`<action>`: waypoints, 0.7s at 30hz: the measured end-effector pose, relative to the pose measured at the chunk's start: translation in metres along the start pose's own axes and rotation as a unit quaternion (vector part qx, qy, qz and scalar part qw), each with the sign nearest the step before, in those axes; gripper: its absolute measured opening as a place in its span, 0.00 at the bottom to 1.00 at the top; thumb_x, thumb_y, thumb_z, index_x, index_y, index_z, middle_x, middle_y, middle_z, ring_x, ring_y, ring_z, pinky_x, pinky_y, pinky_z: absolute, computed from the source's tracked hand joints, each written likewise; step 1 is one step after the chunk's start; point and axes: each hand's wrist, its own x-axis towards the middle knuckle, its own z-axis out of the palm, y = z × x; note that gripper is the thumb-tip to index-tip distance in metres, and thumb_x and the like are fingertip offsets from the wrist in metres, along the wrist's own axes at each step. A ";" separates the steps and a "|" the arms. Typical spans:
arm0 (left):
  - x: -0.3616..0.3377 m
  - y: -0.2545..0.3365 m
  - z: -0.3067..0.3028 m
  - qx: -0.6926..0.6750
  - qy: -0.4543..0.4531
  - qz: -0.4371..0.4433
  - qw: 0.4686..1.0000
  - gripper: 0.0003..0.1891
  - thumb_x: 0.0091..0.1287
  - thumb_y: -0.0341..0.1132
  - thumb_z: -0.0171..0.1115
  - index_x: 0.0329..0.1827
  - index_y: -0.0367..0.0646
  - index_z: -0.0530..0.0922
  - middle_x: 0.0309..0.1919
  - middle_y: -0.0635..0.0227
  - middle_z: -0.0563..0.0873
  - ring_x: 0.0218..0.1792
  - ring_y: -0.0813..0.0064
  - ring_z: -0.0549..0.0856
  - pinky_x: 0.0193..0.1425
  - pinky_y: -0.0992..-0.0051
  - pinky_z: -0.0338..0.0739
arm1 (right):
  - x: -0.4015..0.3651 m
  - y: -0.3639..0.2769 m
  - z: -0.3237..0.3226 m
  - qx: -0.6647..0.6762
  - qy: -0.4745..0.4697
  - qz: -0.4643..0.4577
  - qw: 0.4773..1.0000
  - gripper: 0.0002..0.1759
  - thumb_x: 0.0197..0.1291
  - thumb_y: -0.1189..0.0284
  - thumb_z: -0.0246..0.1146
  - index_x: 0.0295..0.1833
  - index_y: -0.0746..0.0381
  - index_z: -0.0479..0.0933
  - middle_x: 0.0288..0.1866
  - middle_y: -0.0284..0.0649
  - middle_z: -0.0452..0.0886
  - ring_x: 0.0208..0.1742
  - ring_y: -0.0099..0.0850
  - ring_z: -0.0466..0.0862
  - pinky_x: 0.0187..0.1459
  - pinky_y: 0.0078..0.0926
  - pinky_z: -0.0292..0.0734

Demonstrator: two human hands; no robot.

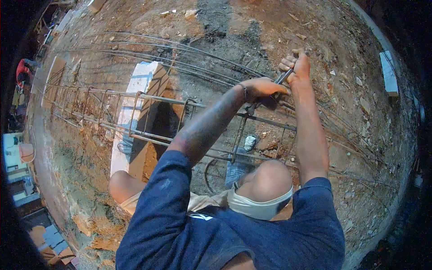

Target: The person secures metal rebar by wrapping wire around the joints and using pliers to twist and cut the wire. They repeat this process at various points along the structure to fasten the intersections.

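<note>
A long cage of steel bars and square stirrups (180, 104) crosses the view in front of my knees. Above its top bar, my left hand (265, 89) is closed on a dark metal tool (284, 76), with the tool's lower end by the bar. Further up the same tool, my right hand (297, 67) is wrapped round its handle, thumb raised. What lies under my left hand is partly hidden by shadow and fingers.
A white-topped block (143, 81) stands under the cage at the left. Loose bars (180, 47) lie beyond it. Another pale block (388, 72) is at the far right. A person in red (23, 72) is at the far left. Stones dot the dirt.
</note>
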 end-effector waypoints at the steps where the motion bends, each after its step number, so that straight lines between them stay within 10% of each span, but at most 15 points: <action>1: 0.003 -0.001 -0.005 0.003 -0.031 0.001 0.999 0.15 0.63 0.46 0.57 0.27 0.43 0.77 0.18 0.71 0.78 0.18 0.81 0.75 0.20 0.78 0.67 | 0.004 0.001 -0.003 0.012 -0.011 0.024 1.000 0.09 0.58 0.64 0.53 0.38 0.56 0.63 0.15 0.27 0.54 0.12 0.19 0.59 0.13 0.21 0.55; 8: 0.018 -0.016 -0.006 0.070 0.074 -0.007 0.995 0.16 0.58 0.44 0.61 0.20 0.42 0.76 0.14 0.72 0.74 0.14 0.78 0.72 0.19 0.74 0.64 | 0.002 0.011 0.007 -0.153 0.084 -0.074 0.982 0.14 0.62 0.65 0.55 0.28 0.60 0.65 0.17 0.31 0.65 0.13 0.24 0.66 0.13 0.25 0.64; 11: -0.018 0.017 0.011 0.236 0.246 0.052 0.939 0.22 0.50 0.45 0.65 0.27 0.28 0.77 0.24 0.47 0.82 0.29 0.56 0.85 0.36 0.62 0.77 | -0.025 -0.001 0.048 -0.248 0.089 -0.122 0.957 0.19 0.63 0.58 0.58 0.27 0.59 0.64 0.18 0.33 0.67 0.14 0.26 0.68 0.15 0.27 0.68; 14: -0.026 0.006 0.015 0.277 0.367 0.202 0.864 0.22 0.49 0.48 0.69 0.19 0.35 0.76 0.14 0.59 0.77 0.19 0.70 0.78 0.27 0.66 0.73 | -0.033 -0.006 0.064 -0.184 0.021 -0.101 0.977 0.26 0.59 0.46 0.58 0.25 0.56 0.62 0.16 0.29 0.61 0.13 0.21 0.64 0.15 0.22 0.63; 19: -0.027 0.010 -0.006 0.082 0.025 0.110 0.990 0.21 0.63 0.51 0.59 0.30 0.37 0.76 0.17 0.72 0.75 0.22 0.77 0.73 0.29 0.70 0.70 | -0.032 -0.013 0.052 0.005 -0.297 -0.008 0.955 0.27 0.57 0.43 0.56 0.24 0.52 0.58 0.15 0.23 0.51 0.12 0.16 0.55 0.13 0.17 0.52; 21: -0.020 0.004 0.000 0.150 0.099 0.124 0.976 0.21 0.64 0.51 0.59 0.29 0.38 0.76 0.17 0.72 0.75 0.22 0.78 0.74 0.29 0.69 0.70 | -0.026 -0.011 0.046 0.060 -0.374 0.007 0.925 0.26 0.59 0.45 0.57 0.24 0.52 0.58 0.14 0.23 0.52 0.11 0.16 0.54 0.13 0.16 0.51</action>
